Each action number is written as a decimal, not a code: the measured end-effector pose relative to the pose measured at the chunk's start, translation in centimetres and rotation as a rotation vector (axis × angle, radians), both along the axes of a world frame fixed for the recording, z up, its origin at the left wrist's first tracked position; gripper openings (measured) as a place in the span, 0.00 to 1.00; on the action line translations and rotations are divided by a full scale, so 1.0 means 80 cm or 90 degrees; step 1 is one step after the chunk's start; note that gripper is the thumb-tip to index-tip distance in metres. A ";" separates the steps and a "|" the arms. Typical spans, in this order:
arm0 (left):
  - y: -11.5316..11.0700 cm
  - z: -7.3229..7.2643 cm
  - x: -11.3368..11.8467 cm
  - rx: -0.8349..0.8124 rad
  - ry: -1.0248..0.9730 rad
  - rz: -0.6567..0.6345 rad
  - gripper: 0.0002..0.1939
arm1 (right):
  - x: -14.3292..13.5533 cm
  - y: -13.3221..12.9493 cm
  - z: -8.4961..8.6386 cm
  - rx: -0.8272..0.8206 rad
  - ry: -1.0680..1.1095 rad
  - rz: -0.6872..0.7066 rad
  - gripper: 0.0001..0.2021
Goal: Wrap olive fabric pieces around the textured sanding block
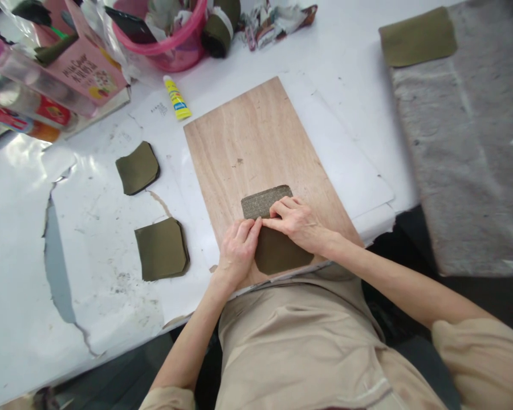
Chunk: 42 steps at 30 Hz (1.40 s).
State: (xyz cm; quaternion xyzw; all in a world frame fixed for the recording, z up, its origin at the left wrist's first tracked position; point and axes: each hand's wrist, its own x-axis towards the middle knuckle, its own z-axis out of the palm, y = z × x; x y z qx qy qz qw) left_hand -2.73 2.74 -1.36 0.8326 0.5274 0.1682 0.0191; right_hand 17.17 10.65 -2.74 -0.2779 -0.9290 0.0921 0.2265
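On a wooden board (260,131) lies a dark olive leather piece (282,253) with cut corners. Just beyond it is a rough, speckled grey-green piece (259,204); whether this is a separate piece or the same leather turned over, I cannot tell. My left hand (239,247) has its fingers bunched on the line where the two surfaces meet. Beside it my right hand (297,223), fingers curled, presses thumb and fingertips along that same line. The fingertips of both hands nearly touch. My palms partly cover the leather's sides.
Two small stacks of olive leather pieces, the far stack (137,168) and the near stack (161,249), lie left of the board. A yellow tube (177,98) and a pink basket (171,51) are beyond. At right, a folded olive piece (419,37) rests on a grey surface (470,159).
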 end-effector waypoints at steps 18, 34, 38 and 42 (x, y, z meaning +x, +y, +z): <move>-0.003 -0.006 0.005 0.019 0.085 0.032 0.21 | 0.033 0.015 -0.010 -0.039 0.045 0.024 0.11; 0.009 0.012 0.013 -0.049 0.218 -0.053 0.24 | 0.057 0.026 0.007 -0.067 0.038 0.038 0.12; 0.012 0.014 0.013 -0.058 0.200 -0.071 0.25 | 0.058 0.026 0.007 -0.059 0.029 0.036 0.12; 0.017 0.018 0.015 -0.087 0.203 -0.082 0.26 | 0.059 0.025 0.005 -0.050 0.021 0.040 0.12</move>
